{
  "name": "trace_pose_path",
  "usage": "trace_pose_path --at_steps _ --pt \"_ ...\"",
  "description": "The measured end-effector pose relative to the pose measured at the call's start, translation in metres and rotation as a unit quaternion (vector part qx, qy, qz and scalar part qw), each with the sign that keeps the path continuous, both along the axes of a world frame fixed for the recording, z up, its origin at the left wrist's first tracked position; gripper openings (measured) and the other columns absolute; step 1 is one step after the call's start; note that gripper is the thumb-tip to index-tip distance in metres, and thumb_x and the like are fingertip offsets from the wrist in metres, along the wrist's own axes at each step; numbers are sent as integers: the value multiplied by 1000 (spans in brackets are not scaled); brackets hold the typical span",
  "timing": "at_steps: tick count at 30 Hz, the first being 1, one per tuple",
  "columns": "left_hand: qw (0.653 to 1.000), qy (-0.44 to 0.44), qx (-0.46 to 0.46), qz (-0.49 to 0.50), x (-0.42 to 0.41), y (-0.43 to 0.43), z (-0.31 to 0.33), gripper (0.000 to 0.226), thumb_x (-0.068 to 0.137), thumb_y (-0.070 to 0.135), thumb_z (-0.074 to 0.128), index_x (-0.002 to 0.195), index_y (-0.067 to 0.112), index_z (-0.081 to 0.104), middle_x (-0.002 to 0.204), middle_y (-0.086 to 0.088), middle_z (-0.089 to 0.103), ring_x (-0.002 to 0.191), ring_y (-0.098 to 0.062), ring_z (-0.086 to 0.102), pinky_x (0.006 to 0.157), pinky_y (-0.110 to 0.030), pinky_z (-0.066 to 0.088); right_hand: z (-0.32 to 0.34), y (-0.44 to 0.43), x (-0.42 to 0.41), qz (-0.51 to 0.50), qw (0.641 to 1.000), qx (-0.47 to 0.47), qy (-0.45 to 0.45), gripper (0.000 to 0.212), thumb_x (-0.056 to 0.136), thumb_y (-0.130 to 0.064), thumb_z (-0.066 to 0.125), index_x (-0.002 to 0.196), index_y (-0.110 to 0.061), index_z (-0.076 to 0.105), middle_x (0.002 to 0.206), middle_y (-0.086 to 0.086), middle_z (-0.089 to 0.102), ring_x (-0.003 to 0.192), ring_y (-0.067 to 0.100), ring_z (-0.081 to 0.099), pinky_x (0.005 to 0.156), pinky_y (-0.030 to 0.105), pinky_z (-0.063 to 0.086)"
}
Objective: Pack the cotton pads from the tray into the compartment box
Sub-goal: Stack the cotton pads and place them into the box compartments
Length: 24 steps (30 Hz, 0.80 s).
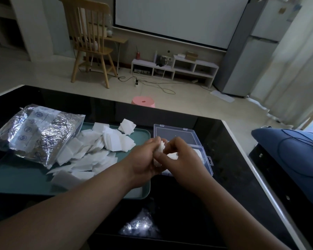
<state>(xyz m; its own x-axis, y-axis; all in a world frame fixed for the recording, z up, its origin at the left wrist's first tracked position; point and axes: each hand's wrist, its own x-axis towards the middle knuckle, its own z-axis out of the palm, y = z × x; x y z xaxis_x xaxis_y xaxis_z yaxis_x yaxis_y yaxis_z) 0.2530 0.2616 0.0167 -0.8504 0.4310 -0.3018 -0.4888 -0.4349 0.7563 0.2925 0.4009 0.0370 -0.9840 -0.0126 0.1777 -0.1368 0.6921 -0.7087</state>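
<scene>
Centre frame: left hand (145, 157) and right hand (182, 159) both pinch a small stack of pads (160, 147), fingers curled round its edges, just above the compartment box (205, 156). Loose cotton pads (98, 148) lie heaped on the tray (16, 179) at centre left, partly under the foil bag (34, 134).

Assessment: the pads are light, soft and compressible (an unevenly squeezed stack will likely fan or shed sheets), so they are best held by opposite edges, squared.

The box stands just beside the tray's right rim, its lid (175, 132) open behind it. Its thin walls leave little margin. The table (228, 177) to the right offers room.
</scene>
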Motion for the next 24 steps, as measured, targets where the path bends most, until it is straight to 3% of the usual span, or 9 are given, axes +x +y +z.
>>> trace_pose_path --at_steps 3,6,9,12,15,18,20,22,24 --pt "1000 -8 8 -3 -1 11 3 28 109 35 37 121 19 57 113 -11 59 89 -21 60 70 -34 50 -1 5 -1 -30 999 27 13 21 88 -37 74 92 -25 57 86 -12 64 83 3 60 71 25 48" --pt "999 -9 17 25 -2 22 4 30 105 16 39 121 11 62 116 -14 65 93 -24 65 74 -40 58 0 13 -4 -57 998 29 11 11 91 -24 67 90 -20 57 81 -6 62 76 11 57 71 37 51" --pt "998 41 -40 33 -2 28 10 25 105 7 47 123 14 62 114 -14 68 95 -26 68 84 -45 62 5 22 -7 -60 998 -5 4 12 98 -33 63 91 -22 61 80 -7 63 73 8 59 67 31 49" --pt "994 70 -75 21 -8 31 19 24 103 3 52 120 16 63 118 -15 68 96 -25 69 71 -40 62 7 30 -8 -52 998 20 21 16 95 -42 69 95 -27 62 87 -12 65 80 4 62 70 25 50" --pt "991 101 -88 -2 -14 34 23 28 101 2 55 123 18 63 130 -18 64 110 -33 67 87 -51 62 10 36 -14 -70 997 2 30 12 92 -28 73 93 -24 63 86 -10 64 79 5 60 69 25 48" --pt "980 149 -133 -4 -17 32 20 29 104 14 57 129 26 60 131 -10 63 114 -28 66 103 -55 54 19 47 -22 -101 991 -89 19 12 89 -19 76 92 -17 65 87 -1 70 80 16 66 71 32 55" --pt "918 268 -292 -5 -20 24 13 28 104 20 56 131 28 59 127 -3 62 109 -19 65 100 -40 54 22 66 -28 -152 981 -119 18 12 89 -18 77 94 -15 66 91 4 72 86 22 69 78 40 56" --pt "807 390 -442 -48 -21 18 2 29 104 21 55 132 25 61 128 2 61 101 -9 61 87 -23 49 15 85 -31 -178 978 -110 -18 12 89 -17 76 95 -15 65 97 7 72 90 25 69 81 44 57" --pt "705 456 -530 -120 -22 19 -14 31 103 26 53 133 26 62 135 5 60 118 -11 58 98 -26 45 0 94 -31 -171 979 -76 -76 11 89 -15 76 94 -15 66 97 8 72 89 28 70 80 48 59"
